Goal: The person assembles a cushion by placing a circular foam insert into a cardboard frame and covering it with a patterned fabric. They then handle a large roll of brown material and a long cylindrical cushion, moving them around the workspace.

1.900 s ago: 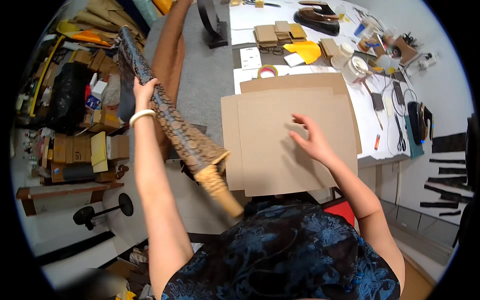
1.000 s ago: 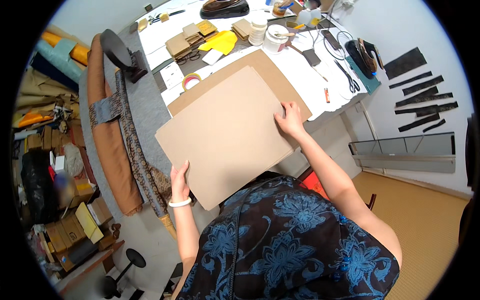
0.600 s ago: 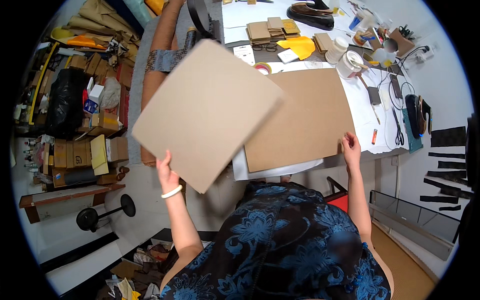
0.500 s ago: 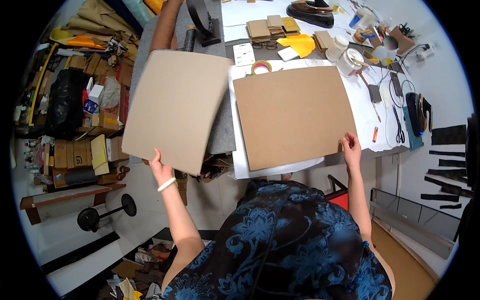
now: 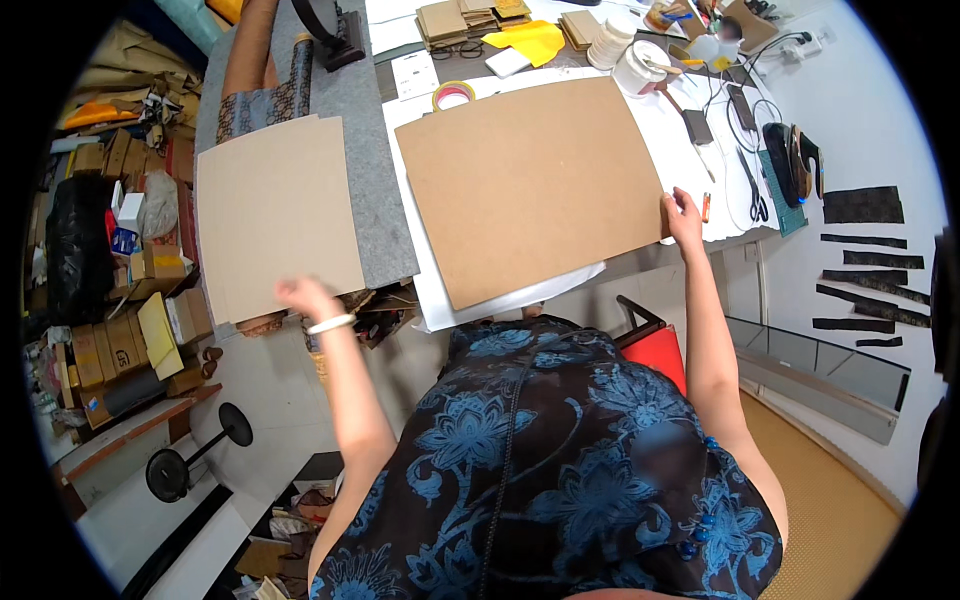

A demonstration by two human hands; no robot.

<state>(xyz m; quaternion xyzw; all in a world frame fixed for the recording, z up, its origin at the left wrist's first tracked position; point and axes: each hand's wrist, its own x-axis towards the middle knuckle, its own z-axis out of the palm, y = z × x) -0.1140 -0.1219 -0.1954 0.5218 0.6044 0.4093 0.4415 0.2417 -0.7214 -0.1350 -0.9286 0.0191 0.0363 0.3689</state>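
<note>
A large brown cardboard sheet (image 5: 540,185) lies tilted a little on white paper at the table's front. At its right edge is my right hand (image 5: 684,217), thumb and fingers closed on the border. To the left, a paler cardboard sheet (image 5: 275,215) rests on the grey felt surface, and a second edge peeks out from under it. Over its near edge, my left hand (image 5: 308,298) is smeared by motion, with a pale bangle (image 5: 331,324) on the wrist. Whether those fingers touch the sheet is unclear.
Beyond the brown sheet are a tape roll (image 5: 453,95), yellow cloth (image 5: 528,43), white jars (image 5: 640,68) and small card stacks (image 5: 441,22). Scissors (image 5: 752,188) and a lighter (image 5: 706,207) lie at the right. Fabric rolls (image 5: 250,50) sit behind the pale sheet. A red stool (image 5: 655,355) stands below.
My left hand has put the pale sheet down on the grey felt surface and come away from its grip. My right hand stays at the brown sheet's edge. The view has shifted.
</note>
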